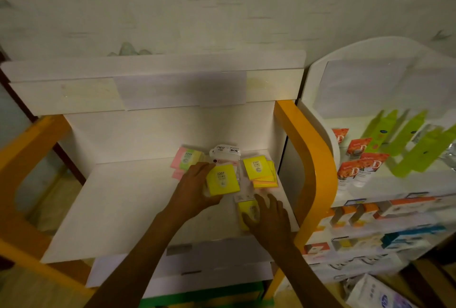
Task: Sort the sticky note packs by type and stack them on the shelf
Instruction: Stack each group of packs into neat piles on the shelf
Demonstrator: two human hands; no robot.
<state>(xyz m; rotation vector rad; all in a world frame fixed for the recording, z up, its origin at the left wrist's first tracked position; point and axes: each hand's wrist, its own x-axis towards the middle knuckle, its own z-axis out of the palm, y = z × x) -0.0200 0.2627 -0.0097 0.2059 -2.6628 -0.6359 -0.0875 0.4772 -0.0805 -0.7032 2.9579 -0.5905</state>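
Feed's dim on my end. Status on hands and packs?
Left hand grips a yellow 2207 pack. Right hand rests open on another yellow pack. Yellow stack at right, pink-green pack behind. Nothing blocking.

Left hand (195, 190) grip: fingers curled round yellow 2207 pack (222, 183), held over the white shelf (118, 209). Just right of the grip, a stack of yellow packs (261, 172); behind it, a pink-green pack (186, 158). Right hand (267, 218) rests spread on another yellow pack (246, 209).

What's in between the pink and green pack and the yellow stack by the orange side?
In the head view, a clear-wrapped white pack stands between them, and in front of it the left hand holds a yellow 2207 pack.
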